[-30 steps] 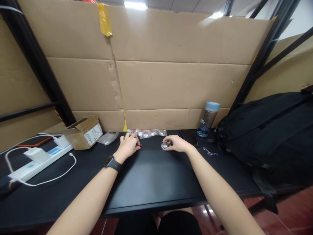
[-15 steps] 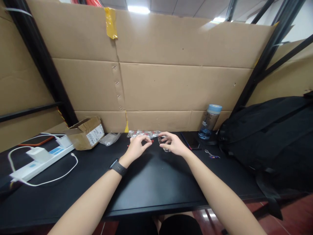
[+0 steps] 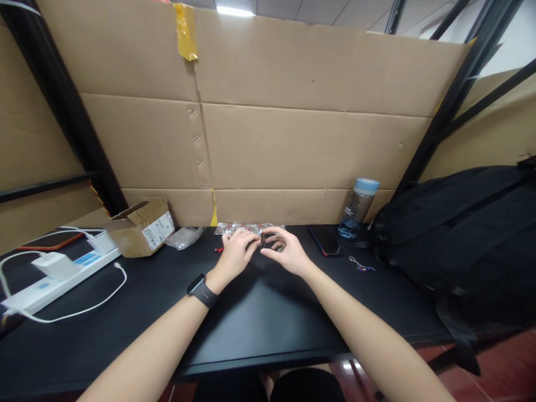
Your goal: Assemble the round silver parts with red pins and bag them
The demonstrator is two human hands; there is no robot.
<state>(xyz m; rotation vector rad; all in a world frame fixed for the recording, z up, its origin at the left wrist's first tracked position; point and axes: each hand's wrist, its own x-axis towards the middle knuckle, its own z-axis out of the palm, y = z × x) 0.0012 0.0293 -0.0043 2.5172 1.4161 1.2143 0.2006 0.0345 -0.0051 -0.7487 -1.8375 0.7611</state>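
My left hand (image 3: 239, 252), with a dark watch (image 3: 202, 290) on its wrist, is closed in a pinch. A red cord (image 3: 219, 249) sticks out on its left side; the part between the fingers is hidden. Facing it, my right hand (image 3: 288, 252) grips a small round clear piece (image 3: 263, 240) by its edge, between thumb and fingers. The left fingertips meet this piece or come very close; I cannot tell which. Behind both hands lie several small clear packets (image 3: 229, 228) with red bits inside, partly covered by the fingers.
An opened cardboard box (image 3: 140, 228), a plastic bag (image 3: 185, 238) and a power strip (image 3: 62, 282) with white cables are left. To the right are a phone (image 3: 325, 242), a water bottle (image 3: 358, 209), a small beaded charm (image 3: 362, 267) and a black backpack (image 3: 460, 240). Cardboard (image 3: 268, 145) walls the back.
My right hand has moved left with the round clear piece, closing the gap to my left hand. The red loop at the left fingertips no longer shows. The view has shifted slightly.
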